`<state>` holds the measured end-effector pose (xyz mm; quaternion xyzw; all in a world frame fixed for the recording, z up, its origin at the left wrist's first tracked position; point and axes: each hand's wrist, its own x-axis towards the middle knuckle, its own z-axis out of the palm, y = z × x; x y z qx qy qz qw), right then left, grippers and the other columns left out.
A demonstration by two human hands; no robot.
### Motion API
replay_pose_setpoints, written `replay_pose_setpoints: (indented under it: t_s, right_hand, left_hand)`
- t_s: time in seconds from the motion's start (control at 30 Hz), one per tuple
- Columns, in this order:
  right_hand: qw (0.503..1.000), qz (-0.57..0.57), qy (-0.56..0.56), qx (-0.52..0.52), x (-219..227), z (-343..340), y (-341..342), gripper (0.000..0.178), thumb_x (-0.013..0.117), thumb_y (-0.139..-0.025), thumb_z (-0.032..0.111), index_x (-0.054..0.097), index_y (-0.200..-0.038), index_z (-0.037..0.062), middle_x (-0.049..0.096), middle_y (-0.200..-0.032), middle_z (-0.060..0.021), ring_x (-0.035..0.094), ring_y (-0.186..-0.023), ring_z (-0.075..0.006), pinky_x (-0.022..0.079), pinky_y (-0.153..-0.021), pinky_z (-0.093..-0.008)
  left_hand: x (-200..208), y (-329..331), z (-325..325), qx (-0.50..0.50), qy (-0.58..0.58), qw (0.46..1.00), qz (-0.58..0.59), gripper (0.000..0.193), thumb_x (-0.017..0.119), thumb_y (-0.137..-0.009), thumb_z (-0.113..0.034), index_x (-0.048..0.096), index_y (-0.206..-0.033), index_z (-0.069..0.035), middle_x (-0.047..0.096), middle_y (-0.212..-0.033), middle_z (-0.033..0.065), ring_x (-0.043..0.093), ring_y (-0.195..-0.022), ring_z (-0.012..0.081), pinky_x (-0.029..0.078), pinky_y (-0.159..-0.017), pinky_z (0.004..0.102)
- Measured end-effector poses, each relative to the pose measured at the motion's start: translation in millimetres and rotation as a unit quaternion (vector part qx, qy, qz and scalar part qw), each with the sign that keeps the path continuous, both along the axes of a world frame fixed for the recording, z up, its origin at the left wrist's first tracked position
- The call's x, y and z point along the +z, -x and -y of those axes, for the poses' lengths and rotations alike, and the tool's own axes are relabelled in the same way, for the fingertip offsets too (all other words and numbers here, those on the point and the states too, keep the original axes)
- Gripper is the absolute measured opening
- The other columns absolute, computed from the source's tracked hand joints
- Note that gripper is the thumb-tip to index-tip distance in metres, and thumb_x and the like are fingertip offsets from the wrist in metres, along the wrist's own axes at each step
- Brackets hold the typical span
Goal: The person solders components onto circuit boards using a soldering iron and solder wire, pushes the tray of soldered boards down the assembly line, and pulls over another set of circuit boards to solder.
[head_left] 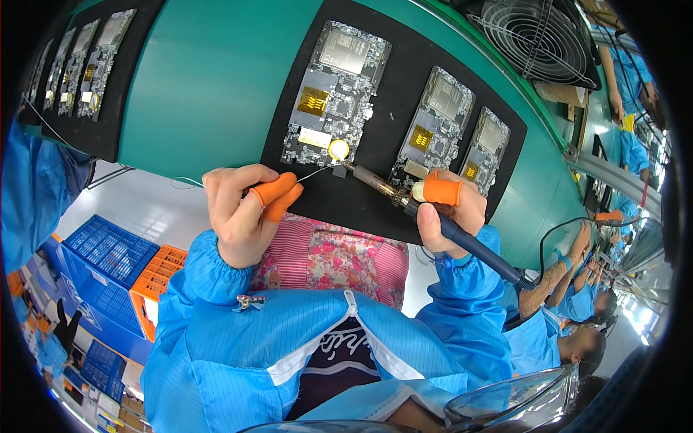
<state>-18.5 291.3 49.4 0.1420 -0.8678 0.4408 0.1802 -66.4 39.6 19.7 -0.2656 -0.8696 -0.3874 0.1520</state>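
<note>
My right hand, with an orange finger cot on one finger, is closed around a soldering iron. The iron's tip reaches the lower edge of a circuit board, just below a round yellow-and-white part. In my left hand, orange-cotted fingers pinch a thin solder wire. Its end lies close to the iron's tip; whether they touch I cannot tell. The board bears a silver shield, a gold tape patch and a white block. It lies flat on a black mat.
Two more boards lie on the mat to the right. At far left, another black mat carries several boards. A fan stands beyond the green bench. Blue and orange crates stand lower left. Co-workers sit along the right.
</note>
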Motion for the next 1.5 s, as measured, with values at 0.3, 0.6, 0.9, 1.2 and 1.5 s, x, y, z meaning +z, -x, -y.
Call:
replay_pose_setpoints:
  t_s: [0.3, 0.6, 0.9, 1.2, 1.5]
  right_hand:
    - [1.000, -0.022, 0.000, 0.019, 1, -1, 4, 0.020, 0.063, -0.062, 0.010, 0.050, -0.066, -0.0051, 0.054, -0.059, -0.0167, 0.053, -0.044, -0.0256, 0.044, -0.040, -0.0292]
    - [1.000, -0.012, -0.003, 0.017, 2, -1, 4, 0.019, 0.062, -0.061, 0.009, 0.053, -0.068, -0.0059, 0.055, -0.062, -0.0174, 0.055, -0.045, -0.0255, 0.045, -0.041, -0.0290]
    - [0.999, 0.003, 0.027, 0.021, 5, -11, -3, 0.033, 0.064, -0.071, 0.027, 0.057, -0.073, -0.0045, 0.055, -0.059, -0.0136, 0.055, -0.045, -0.0239, 0.044, -0.042, -0.0281]
    - [0.940, 0.169, 0.285, -0.088, 9, 4, -20, 0.039, 0.072, -0.072, 0.025, 0.054, -0.093, -0.0023, 0.049, -0.061, 0.0008, 0.043, -0.050, -0.0028, 0.029, -0.045, -0.0178]
    - [0.993, 0.068, 0.085, -0.035, 0, -4, -17, 0.025, 0.067, -0.068, 0.018, 0.056, -0.078, -0.0014, 0.050, -0.057, -0.0068, 0.045, -0.041, -0.0132, 0.033, -0.039, -0.0234]
  left_hand:
    - [-2, 2, -5, -0.024, 0.005, 1.000, -0.017, 0.025, 0.079, -0.054, -0.005, 0.059, -0.070, -0.002, 0.058, -0.084, 0.0049, 0.048, -0.075, 0.0218, 0.037, -0.063, 0.0316]
    - [-4, 7, -19, -0.034, 0.001, 0.998, -0.061, 0.024, 0.079, -0.052, -0.010, 0.062, -0.067, -0.006, 0.060, -0.080, 0.0004, 0.049, -0.067, 0.0166, 0.032, -0.061, 0.0309]
    - [17, 9, -10, -0.030, -0.019, 0.997, 0.062, 0.023, 0.075, -0.056, -0.002, 0.063, -0.076, -0.004, 0.059, -0.091, 0.0064, 0.051, -0.074, 0.0207, 0.038, -0.065, 0.0294]
    - [18, 3, 8, -0.047, 0.050, 0.998, 0.009, 0.020, 0.071, -0.065, -0.001, 0.062, -0.082, 0.000, 0.057, -0.091, 0.0101, 0.052, -0.083, 0.0241, 0.042, -0.071, 0.0312]
    - [6, -1, 2, -0.038, -0.047, 0.996, 0.063, 0.027, 0.077, -0.056, -0.003, 0.064, -0.079, -0.003, 0.060, -0.089, 0.0059, 0.052, -0.075, 0.0203, 0.038, -0.063, 0.0297]
